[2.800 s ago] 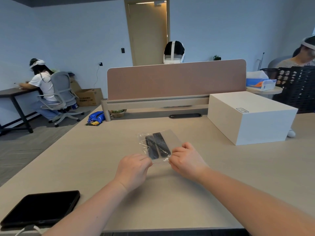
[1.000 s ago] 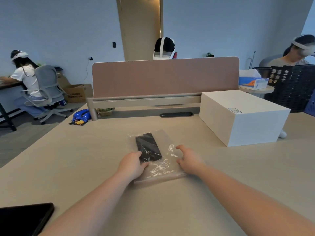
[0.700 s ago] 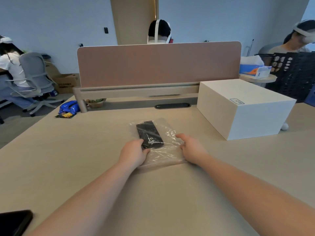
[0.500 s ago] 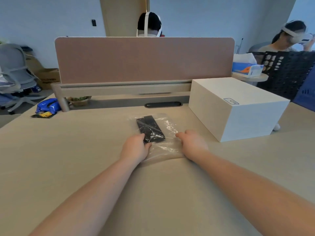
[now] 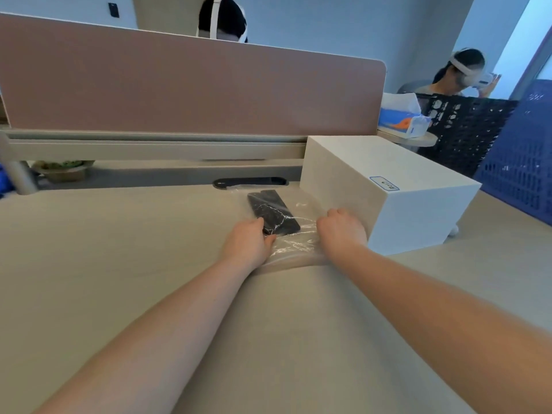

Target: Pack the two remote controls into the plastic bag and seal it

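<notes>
- Plastic bag point(image 5: 294, 234): I see it lying flat on the desk point(image 5: 119, 264), clear and crinkled, just short of the desk's far edge, at about 12 o'clock from me. Whether its near edge is sealed I cannot tell.
- Remote controls point(image 5: 272, 211): two black bars side by side inside the bag, filling its left half, long axes running from about 11 o'clock down to 5 o'clock.
- Left hand point(image 5: 248, 243): palm down at the bag's near-left corner, fingers curled narrow, fingertips touching the near end of the remotes through the film; it presses rather than grips, as far as I can tell.
- Right hand point(image 5: 342, 230): palm down on the bag's right edge, fingers curled narrow and pressing the film to the desk.
- White box point(image 5: 385, 189): at 3 o'clock from the bag, its near-left side just beside my right hand.
- Partition panel point(image 5: 191, 85): upright across the desk at 12 o'clock, beyond the bag.
</notes>
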Motion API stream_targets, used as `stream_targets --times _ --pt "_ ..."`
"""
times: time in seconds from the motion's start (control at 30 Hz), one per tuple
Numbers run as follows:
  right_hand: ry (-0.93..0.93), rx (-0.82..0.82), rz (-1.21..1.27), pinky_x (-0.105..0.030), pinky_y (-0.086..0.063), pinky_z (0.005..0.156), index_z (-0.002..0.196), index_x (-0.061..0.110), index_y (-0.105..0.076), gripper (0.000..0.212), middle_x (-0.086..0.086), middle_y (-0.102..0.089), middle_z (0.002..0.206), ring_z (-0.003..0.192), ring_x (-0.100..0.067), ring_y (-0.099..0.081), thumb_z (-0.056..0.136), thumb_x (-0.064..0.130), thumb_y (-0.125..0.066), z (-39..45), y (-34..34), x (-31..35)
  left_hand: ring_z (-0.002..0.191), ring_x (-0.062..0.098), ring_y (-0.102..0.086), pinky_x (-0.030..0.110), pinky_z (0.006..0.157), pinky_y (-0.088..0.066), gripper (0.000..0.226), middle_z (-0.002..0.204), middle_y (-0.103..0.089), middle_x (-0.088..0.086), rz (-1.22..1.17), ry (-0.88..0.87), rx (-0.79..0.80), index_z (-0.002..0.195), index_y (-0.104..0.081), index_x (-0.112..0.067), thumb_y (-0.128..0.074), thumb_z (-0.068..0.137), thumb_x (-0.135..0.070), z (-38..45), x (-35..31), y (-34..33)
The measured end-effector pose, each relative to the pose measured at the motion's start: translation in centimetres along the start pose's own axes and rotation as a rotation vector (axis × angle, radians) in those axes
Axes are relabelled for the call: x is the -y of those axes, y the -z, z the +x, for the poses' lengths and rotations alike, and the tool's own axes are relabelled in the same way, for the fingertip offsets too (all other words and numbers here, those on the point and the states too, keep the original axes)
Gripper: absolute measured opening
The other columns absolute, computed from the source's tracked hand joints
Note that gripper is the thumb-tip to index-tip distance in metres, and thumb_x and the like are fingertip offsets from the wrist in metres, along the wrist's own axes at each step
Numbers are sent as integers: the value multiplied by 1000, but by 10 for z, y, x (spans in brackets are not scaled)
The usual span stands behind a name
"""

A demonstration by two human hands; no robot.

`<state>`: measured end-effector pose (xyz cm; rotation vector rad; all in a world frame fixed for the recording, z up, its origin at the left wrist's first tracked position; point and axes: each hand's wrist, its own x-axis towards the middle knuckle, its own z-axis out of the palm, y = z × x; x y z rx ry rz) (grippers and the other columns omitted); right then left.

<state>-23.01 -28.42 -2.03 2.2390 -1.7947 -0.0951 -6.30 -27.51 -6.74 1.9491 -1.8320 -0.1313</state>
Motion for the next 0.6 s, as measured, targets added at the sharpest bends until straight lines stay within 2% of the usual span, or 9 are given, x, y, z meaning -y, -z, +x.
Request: stream_targets --times 0.13,0.27,0.47,0.6 --pt "-2 13 -25 -37 -44 94 121 6 -59 34 -13 -55 124 120 -31 -46 91 -1 -44 -1 -5 -2 110 34 -54 40 89 -47 39 116 -63 14 -12 -2 19 118 -54 -8 -51 92 -37 1 -3 -1" --pt "25 -29 -7 -37 -41 96 118 7 -60 32 -13 -52 123 120 -32 -43 91 2 -44 -7 -10 -2 108 35 -54 41 86 -46 34 113 -63 14 -11 0 10 108 -55 -9 -49 92 -38 -11 4 5" --pt "35 -91 45 -39 -42 90 113 4 -58 30 -14 -52 120 116 -33 -44 87 -2 -45 -25 -1 -5 114 35 -53 41 90 -45 42 121 -60 16 7 54 -1 120 -53 -5 -42 95 -36 -37 17 23" --pt "82 -146 108 -38 -42 87 108 7 -58 25 -13 -56 114 112 -32 -48 87 2 -46 -41 -3 2 107 35 -55 39 85 -45 36 112 -62 16 43 77 -12 106 -57 -4 -41 96 -35 -61 26 29"
